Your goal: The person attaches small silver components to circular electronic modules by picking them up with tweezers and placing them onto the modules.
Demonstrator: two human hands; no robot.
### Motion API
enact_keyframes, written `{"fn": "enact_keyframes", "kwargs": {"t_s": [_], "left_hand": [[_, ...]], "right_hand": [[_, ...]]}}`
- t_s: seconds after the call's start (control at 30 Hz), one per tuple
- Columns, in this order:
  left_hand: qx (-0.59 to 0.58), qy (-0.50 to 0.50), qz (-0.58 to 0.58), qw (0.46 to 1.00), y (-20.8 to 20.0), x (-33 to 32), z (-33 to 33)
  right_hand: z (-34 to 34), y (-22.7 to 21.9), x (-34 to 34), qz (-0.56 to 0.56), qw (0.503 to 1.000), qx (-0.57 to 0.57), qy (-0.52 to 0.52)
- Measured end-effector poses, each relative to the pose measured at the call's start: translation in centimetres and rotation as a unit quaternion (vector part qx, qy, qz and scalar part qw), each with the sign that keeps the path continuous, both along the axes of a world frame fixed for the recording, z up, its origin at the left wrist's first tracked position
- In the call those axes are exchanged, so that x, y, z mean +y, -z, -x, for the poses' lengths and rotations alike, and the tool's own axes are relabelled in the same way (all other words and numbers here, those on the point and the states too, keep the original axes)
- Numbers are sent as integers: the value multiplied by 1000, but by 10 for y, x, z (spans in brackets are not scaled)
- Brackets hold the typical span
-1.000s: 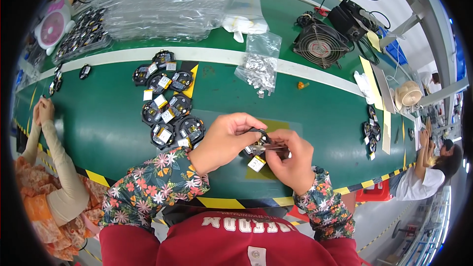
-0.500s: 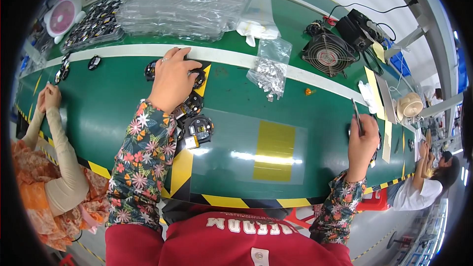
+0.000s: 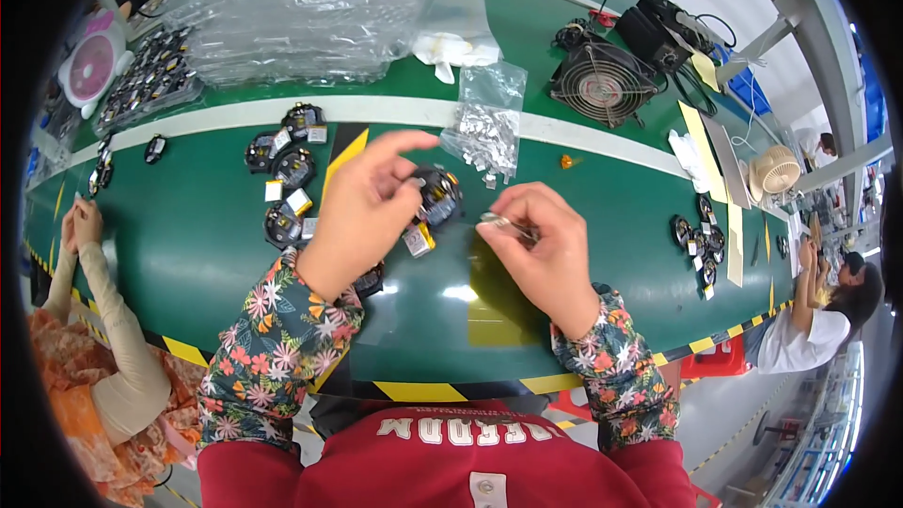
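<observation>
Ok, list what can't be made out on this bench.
All in the head view:
Metal tool: mostly covered by the right hand.
Round black part: left edge hidden by the left hand.
Black part by the left sleeve: partly behind it.
Pale pieces in the clear bag: too small to count.
Plastic stack: cut off by the top edge.

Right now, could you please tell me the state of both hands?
Left hand: closed, holding a round black device at its edge.
Right hand: closed, holding a slim metal tool.

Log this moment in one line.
left hand: at round black unit | right hand: holding metal tool | clear bag: lying beyond hands
</observation>
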State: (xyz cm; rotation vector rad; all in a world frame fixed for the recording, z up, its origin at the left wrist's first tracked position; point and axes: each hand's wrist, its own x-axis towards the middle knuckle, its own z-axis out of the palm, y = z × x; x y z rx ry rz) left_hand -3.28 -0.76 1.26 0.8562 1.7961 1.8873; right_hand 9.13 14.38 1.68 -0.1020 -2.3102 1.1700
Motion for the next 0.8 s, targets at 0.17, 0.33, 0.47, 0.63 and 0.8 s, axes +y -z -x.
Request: {"fn": "enact_keyframes", "kwargs": {"t_s": [0.17, 0.33, 0.47, 0.63, 0.8], "left_hand": [[-151, 84, 36, 984, -5, 2, -11], [-130, 116, 32, 984, 8, 2, -15], [-84, 225, 107, 965, 8, -1, -32], [20, 270, 190, 944, 10, 4, -34], [-57, 209, 135, 967, 23, 2, -10]], "right_hand": [[-2, 11, 3, 165, 976, -142, -16], [-1, 12, 20, 215, 963, -149, -58], [9, 5, 48, 83, 979, -183, 38], [28, 25, 46, -67, 989, -127, 21], [37, 27, 37, -97, 988, -119, 35]]}}
